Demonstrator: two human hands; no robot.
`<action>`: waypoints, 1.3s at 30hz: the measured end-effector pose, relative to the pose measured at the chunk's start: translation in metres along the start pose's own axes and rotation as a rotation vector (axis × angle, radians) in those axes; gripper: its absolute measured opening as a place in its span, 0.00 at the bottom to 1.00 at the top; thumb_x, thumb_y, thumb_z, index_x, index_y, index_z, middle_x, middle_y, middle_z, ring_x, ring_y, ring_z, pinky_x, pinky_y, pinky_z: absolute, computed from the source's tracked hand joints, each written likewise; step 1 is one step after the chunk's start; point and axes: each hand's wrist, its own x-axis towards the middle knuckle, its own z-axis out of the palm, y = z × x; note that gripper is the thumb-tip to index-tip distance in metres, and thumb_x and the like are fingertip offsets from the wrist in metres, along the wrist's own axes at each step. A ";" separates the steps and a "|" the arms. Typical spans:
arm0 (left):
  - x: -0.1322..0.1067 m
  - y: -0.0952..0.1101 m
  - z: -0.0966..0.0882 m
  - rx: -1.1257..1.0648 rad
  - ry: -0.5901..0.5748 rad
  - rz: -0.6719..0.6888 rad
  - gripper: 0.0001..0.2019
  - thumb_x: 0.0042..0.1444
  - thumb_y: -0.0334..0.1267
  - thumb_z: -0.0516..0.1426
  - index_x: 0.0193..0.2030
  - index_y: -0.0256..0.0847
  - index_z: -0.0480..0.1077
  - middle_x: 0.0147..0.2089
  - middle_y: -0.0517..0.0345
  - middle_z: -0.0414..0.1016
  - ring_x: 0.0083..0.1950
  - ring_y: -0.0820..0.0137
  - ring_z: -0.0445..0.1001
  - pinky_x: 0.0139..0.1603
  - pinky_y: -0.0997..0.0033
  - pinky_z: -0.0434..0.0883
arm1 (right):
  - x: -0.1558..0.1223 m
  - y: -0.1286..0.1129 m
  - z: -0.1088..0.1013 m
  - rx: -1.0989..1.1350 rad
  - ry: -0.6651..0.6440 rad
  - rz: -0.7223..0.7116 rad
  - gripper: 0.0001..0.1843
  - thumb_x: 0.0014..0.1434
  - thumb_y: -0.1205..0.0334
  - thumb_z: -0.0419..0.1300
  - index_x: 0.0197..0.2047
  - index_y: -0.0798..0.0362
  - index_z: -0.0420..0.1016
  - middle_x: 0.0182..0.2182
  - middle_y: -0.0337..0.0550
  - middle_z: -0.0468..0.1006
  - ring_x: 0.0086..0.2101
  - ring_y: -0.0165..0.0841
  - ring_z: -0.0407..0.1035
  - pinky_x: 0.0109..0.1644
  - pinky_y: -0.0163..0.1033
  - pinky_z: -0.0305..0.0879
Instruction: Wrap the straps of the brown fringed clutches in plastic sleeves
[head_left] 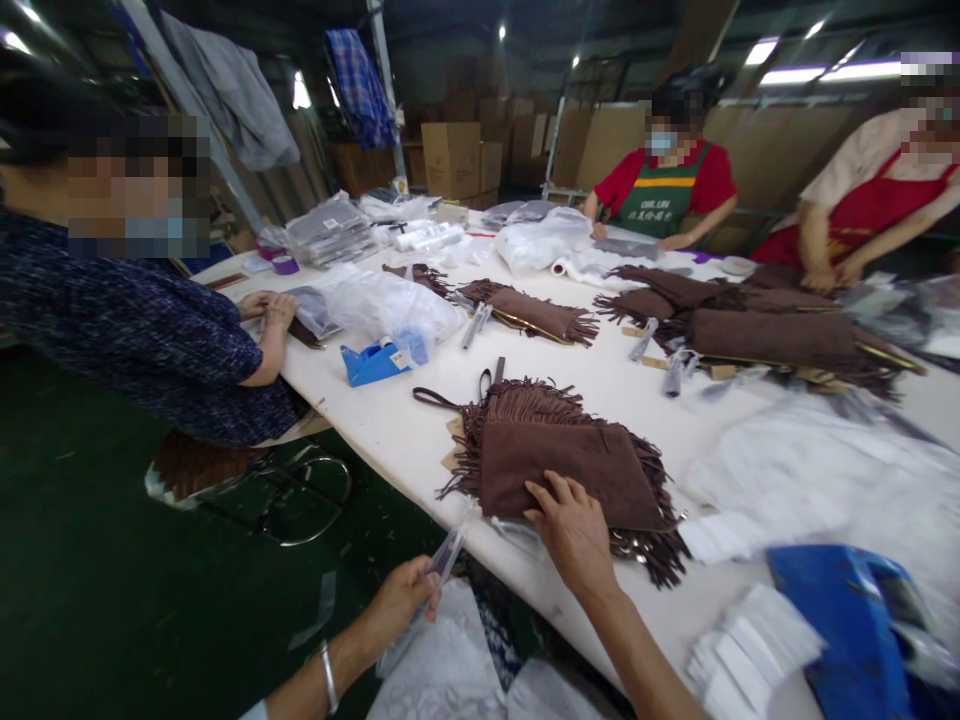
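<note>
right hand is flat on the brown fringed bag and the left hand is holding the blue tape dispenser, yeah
No. The left hand holds a clear plastic sleeve, not the blue tape dispenser, which sits farther off on the table. The right hand does rest on the brown fringed bag, as the head view shows.

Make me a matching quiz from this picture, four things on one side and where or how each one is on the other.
1 left hand
2 right hand
3 tape dispenser
4 cardboard box

a flat on the brown fringed bag
b blue, on the table
c grips a plastic sleeve
d far behind the table

Pairs: 1c, 2a, 3b, 4d
</note>
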 end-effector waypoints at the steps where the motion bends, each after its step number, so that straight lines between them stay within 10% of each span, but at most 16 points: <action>1: 0.000 0.003 0.002 -0.029 -0.009 -0.015 0.23 0.51 0.59 0.58 0.32 0.37 0.65 0.26 0.59 0.70 0.25 0.73 0.66 0.29 0.74 0.60 | 0.000 0.000 0.000 -0.002 0.001 0.001 0.20 0.60 0.57 0.60 0.56 0.40 0.70 0.59 0.44 0.67 0.55 0.45 0.59 0.52 0.47 0.58; 11: 0.002 -0.005 0.003 -0.007 -0.046 -0.008 0.25 0.49 0.60 0.60 0.33 0.36 0.66 0.22 0.60 0.69 0.21 0.74 0.64 0.26 0.73 0.59 | 0.000 -0.001 -0.002 -0.009 -0.010 -0.004 0.19 0.61 0.56 0.59 0.57 0.41 0.70 0.59 0.45 0.67 0.55 0.45 0.59 0.52 0.47 0.58; 17: 0.013 0.028 0.020 -0.142 0.082 0.045 0.22 0.51 0.54 0.61 0.42 0.37 0.68 0.36 0.52 0.75 0.32 0.70 0.74 0.32 0.74 0.66 | 0.000 -0.002 -0.002 -0.018 -0.001 -0.004 0.20 0.61 0.57 0.59 0.57 0.41 0.70 0.59 0.45 0.67 0.55 0.45 0.59 0.52 0.47 0.58; 22: 0.025 0.044 0.040 -0.129 0.264 -0.022 0.20 0.49 0.55 0.60 0.35 0.37 0.67 0.26 0.57 0.73 0.22 0.70 0.71 0.23 0.75 0.65 | 0.000 -0.002 -0.002 -0.012 -0.009 0.010 0.21 0.61 0.57 0.60 0.57 0.41 0.69 0.59 0.44 0.66 0.56 0.45 0.58 0.53 0.48 0.58; 39: 0.049 0.048 0.042 0.184 0.275 0.030 0.11 0.50 0.44 0.55 0.23 0.40 0.64 0.20 0.59 0.71 0.20 0.69 0.70 0.19 0.75 0.63 | -0.003 0.000 -0.003 0.045 0.006 0.036 0.21 0.60 0.57 0.60 0.58 0.40 0.69 0.59 0.45 0.66 0.56 0.44 0.58 0.54 0.48 0.57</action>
